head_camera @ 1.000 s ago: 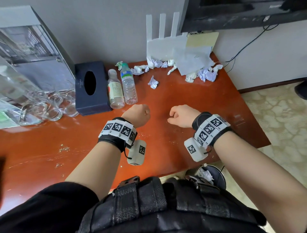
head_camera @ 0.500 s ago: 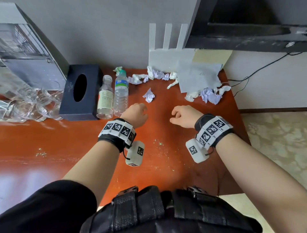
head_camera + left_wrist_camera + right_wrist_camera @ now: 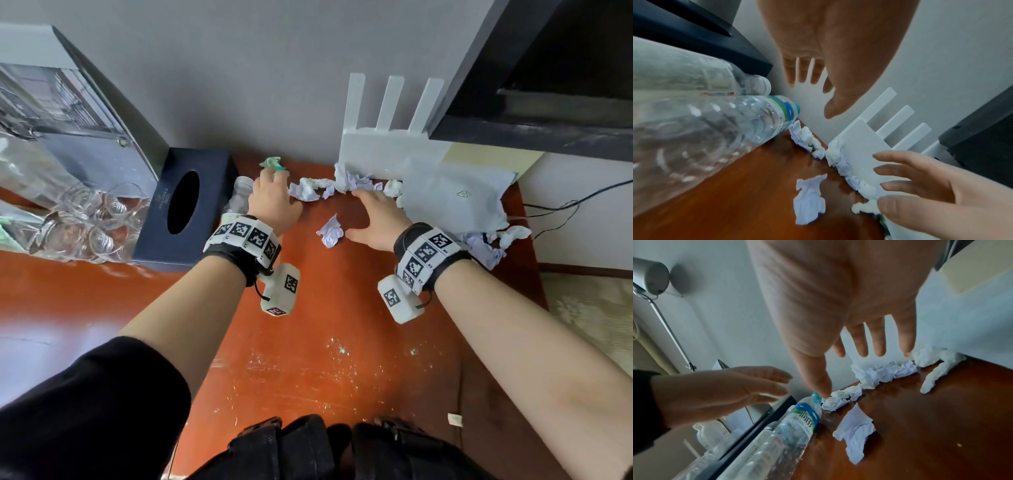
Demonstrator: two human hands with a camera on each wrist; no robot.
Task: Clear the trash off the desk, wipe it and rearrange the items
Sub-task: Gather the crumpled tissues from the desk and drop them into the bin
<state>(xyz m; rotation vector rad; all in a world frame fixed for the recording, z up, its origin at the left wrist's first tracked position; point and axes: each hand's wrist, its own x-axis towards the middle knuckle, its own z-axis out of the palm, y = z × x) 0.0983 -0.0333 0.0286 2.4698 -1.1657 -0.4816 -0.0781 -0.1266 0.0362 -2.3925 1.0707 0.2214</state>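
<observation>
Reaching toward the back of the desk (image 3: 342,308), both hands spread wide, fingers straight, holding nothing. Left hand (image 3: 274,200) sits at about 11 o'clock from desk centre, above the two plastic bottles (image 3: 748,116); whether it touches them cannot be told. Right hand (image 3: 378,221) at about 1 o'clock, palm down, fingertips (image 3: 876,352) near the row of crumpled paper (image 3: 329,186) strung along the wall edge at 12 o'clock.

One loose paper wad (image 3: 330,231) lies alone between the two hands, just beside the right thumb. More wads (image 3: 489,245) sit at 2 o'clock near the desk's right edge, partly under a pale blue sheet (image 3: 452,202). A greenish scrap (image 3: 272,162) lies beyond the left fingertips against the wall.

White router (image 3: 380,147) with three upright antennas stands at 12 o'clock behind the paper row. Dark tissue box (image 3: 185,209) at 10 o'clock, just beside the bottles. Clear glasses (image 3: 85,222) cluster at 9 o'clock, left of the box. Fine crumbs (image 3: 339,349) speckle the near desk surface at 6 o'clock.
</observation>
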